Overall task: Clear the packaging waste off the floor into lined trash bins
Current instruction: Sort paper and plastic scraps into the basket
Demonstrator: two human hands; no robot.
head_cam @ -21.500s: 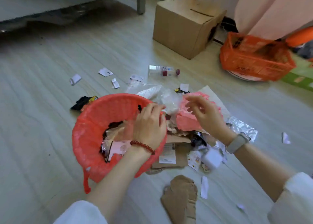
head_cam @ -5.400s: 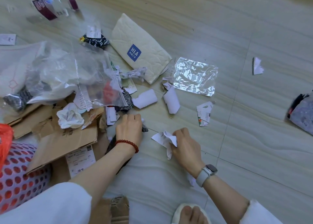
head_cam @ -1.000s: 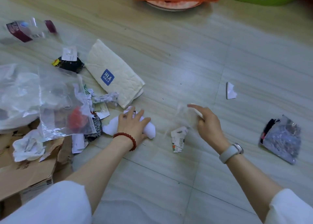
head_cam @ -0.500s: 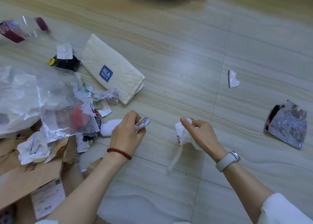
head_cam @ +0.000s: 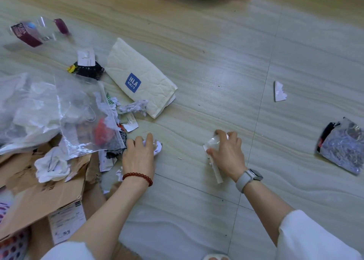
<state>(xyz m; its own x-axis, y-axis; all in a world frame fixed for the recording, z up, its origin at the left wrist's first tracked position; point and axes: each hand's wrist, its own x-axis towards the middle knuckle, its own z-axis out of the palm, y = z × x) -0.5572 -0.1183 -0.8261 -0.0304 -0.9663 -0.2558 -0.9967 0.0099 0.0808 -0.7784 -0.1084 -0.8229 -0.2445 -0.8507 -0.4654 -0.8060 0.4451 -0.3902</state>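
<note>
Landmark: white padded mailer (head_cam: 140, 78) with blue HLA label, lying flat on the floor (head_cam: 216, 53).

- Left hand (head_cam: 138, 155): below the mailer, fingers curled round a wad of crumpled white paper (head_cam: 157, 146), on the floor.
- Right hand (head_cam: 226, 153): lower right of the mailer, fingers closed on crumpled clear film and paper scraps (head_cam: 211, 151); a strip hangs down by the wrist.
- Clear plastic bags (head_cam: 49, 110): left of the mailer, heaped, crowding the left hand's side.
- Torn brown cardboard (head_cam: 39, 191): below the bags, a crumpled white tissue (head_cam: 52, 166) lying on it.
- Black wrapper with white tag (head_cam: 88, 67): just left of the mailer's upper end.
- Crushed clear bottle (head_cam: 37, 31): well up-left of the mailer.
- Small white scrap (head_cam: 279, 91): well right of the mailer, alone.
- Silver-and-black foil pouch (head_cam: 342, 145): far right, apart.
- Red perforated bin (head_cam: 11, 248): bottom-left corner, partly under cardboard.
</note>
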